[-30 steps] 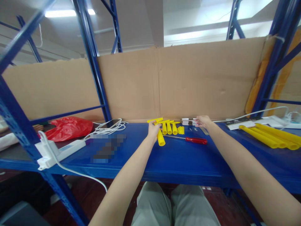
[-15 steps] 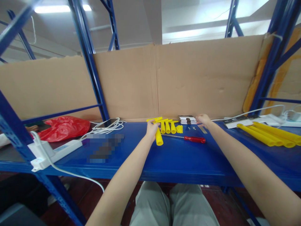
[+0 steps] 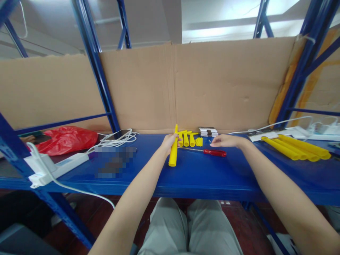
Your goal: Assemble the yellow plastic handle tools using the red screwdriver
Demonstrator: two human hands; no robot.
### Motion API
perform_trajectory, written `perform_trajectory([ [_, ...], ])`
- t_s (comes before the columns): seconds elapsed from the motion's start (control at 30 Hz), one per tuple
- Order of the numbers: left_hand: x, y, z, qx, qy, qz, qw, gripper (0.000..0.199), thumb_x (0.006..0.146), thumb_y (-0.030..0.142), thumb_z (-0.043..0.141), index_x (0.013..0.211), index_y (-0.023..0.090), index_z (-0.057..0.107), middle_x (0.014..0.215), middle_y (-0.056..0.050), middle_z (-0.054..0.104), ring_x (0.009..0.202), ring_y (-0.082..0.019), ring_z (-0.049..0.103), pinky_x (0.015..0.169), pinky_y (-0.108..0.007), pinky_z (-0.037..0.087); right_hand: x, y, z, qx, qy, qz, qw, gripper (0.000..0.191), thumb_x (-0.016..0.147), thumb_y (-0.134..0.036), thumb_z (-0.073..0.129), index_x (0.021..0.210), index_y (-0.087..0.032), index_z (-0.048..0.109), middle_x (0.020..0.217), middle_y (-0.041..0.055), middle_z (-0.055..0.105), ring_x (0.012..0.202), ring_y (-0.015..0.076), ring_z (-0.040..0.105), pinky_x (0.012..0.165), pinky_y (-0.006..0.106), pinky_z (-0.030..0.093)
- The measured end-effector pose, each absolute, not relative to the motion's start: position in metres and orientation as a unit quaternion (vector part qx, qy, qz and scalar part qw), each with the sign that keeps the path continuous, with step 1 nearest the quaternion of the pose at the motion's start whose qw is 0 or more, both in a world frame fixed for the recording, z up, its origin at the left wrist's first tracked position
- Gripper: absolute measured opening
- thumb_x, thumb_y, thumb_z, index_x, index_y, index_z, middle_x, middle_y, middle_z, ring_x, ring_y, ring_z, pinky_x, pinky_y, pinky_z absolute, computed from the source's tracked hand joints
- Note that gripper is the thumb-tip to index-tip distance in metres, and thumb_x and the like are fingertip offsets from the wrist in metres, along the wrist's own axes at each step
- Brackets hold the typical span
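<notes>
My left hand (image 3: 168, 143) is closed around a yellow plastic tube-shaped handle (image 3: 173, 154) with a flat, crosswise head, seen edge-on now. The handle's round end points toward me. Several similar yellow T-shaped handles (image 3: 186, 140) lie side by side just beyond it, beside small yellow flat pieces (image 3: 198, 141). My right hand (image 3: 221, 140) is low over the blue tabletop, its fingertips drawn together by a tiny metal part (image 3: 209, 141), perhaps a screw. Whatever is between those fingertips is hidden. A screwdriver (image 3: 214, 152) with a red handle lies between my hands.
Stacked printed cards (image 3: 208, 131) stand against the cardboard wall (image 3: 212, 85). Long yellow tubes (image 3: 294, 148) lie at right. A white power strip (image 3: 61, 168), coiled white cable (image 3: 119, 138) and red plastic bag (image 3: 70, 140) occupy the left. Blue shelf posts (image 3: 102, 78) frame the workspace.
My right hand has moved left, from beside a flat metal plate to the tiny metal parts. My left hand has turned the yellow handle, so its head now points upward.
</notes>
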State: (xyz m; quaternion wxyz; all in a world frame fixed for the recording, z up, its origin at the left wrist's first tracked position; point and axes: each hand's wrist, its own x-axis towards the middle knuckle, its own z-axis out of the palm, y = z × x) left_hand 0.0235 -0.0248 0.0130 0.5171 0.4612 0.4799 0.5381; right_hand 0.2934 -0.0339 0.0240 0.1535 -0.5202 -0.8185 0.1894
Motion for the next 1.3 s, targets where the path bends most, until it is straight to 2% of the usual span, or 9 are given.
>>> perform_trajectory([
  [0.13,0.018,-0.017,0.008,0.465,0.484,0.535,0.513,0.012,0.074,0.016,0.062,0.085,0.012,0.06,0.054,0.0,0.055,0.038,-0.008,0.047,0.04,-0.02,0.04,0.29,-0.039,0.025,-0.504,-0.835,0.197,0.096,0.053,0.062,-0.068,0.061,0.077,-0.018,0.07,0.075,0.0056,0.068,0.07,0.0189,0.059,0.059,0.026,0.043],
  [0.2,0.015,-0.014,0.006,0.462,0.491,0.532,0.512,0.01,0.074,0.015,0.064,0.082,0.013,0.06,0.052,0.001,0.052,0.039,-0.009,0.047,0.041,-0.019,0.039,0.285,-0.038,0.021,-0.515,-0.834,0.186,0.065,0.051,0.06,-0.066,0.064,0.077,-0.018,0.07,0.073,0.0047,0.067,0.066,0.0178,0.058,0.056,0.026,0.042],
  [0.3,0.012,-0.011,0.004,0.454,0.522,0.525,0.495,0.009,0.073,0.012,0.065,0.08,0.014,0.059,0.049,0.003,0.048,0.037,-0.008,0.045,0.04,-0.019,0.037,0.275,-0.036,0.016,-0.54,-0.829,0.139,0.05,0.037,0.059,-0.054,0.069,0.07,-0.019,0.067,0.067,0.0025,0.064,0.062,0.0165,0.056,0.053,0.025,0.038],
  [0.43,0.009,-0.01,0.002,0.464,0.574,0.511,0.442,0.006,0.076,0.006,0.059,0.076,0.012,0.06,0.044,0.004,0.046,0.033,-0.008,0.04,0.038,-0.019,0.035,0.264,-0.038,0.014,-0.553,-0.824,0.111,0.058,0.016,0.062,-0.035,0.065,0.062,-0.02,0.06,0.062,0.0004,0.06,0.059,0.0151,0.053,0.05,0.024,0.035],
  [0.63,0.003,-0.009,0.001,0.476,0.64,0.472,0.375,0.014,0.07,0.001,0.063,0.08,0.01,0.066,0.041,0.003,0.047,0.035,-0.011,0.045,0.038,-0.02,0.035,0.263,-0.038,0.013,-0.555,-0.814,0.091,0.144,0.007,0.059,-0.021,0.058,0.064,-0.019,0.053,0.059,-0.0011,0.058,0.056,0.0137,0.052,0.052,0.023,0.036],
  [0.77,0.002,-0.011,0.002,0.497,0.632,0.459,0.379,0.013,0.071,-0.001,0.06,0.076,0.009,0.066,0.039,0.003,0.046,0.034,-0.01,0.042,0.036,-0.02,0.034,0.26,-0.04,0.017,-0.521,-0.831,0.047,0.187,0.006,0.06,-0.021,0.056,0.066,-0.019,0.054,0.064,0.0,0.061,0.059,0.0137,0.052,0.055,0.024,0.037],
  [0.9,0.002,-0.012,0.003,0.505,0.628,0.451,0.383,0.013,0.07,-0.002,0.059,0.073,0.009,0.066,0.037,0.003,0.045,0.033,-0.009,0.04,0.036,-0.019,0.032,0.258,-0.044,0.022,-0.511,-0.837,0.015,0.194,0.005,0.063,-0.024,0.056,0.065,-0.019,0.055,0.065,0.0009,0.061,0.06,0.014,0.052,0.056,0.024,0.036],
  [1.07,0.002,-0.01,0.002,0.494,0.619,0.461,0.4,0.017,0.065,-0.004,0.063,0.076,0.009,0.068,0.039,0.003,0.048,0.036,-0.01,0.044,0.038,-0.019,0.035,0.26,-0.044,0.023,-0.517,-0.827,-0.011,0.219,0.008,0.064,-0.025,0.056,0.069,-0.02,0.054,0.068,0.0012,0.062,0.062,0.0148,0.054,0.057,0.024,0.036],
  [1.3,0.004,-0.012,0.003,0.532,0.601,0.444,0.399,0.015,0.067,-0.003,0.06,0.072,0.009,0.066,0.039,0.004,0.046,0.034,-0.009,0.042,0.038,-0.019,0.034,0.258,-0.045,0.022,-0.522,-0.822,-0.016,0.226,0.007,0.065,-0.024,0.056,0.07,-0.021,0.052,0.066,0.001,0.062,0.062,0.0156,0.054,0.057,0.024,0.036],
])
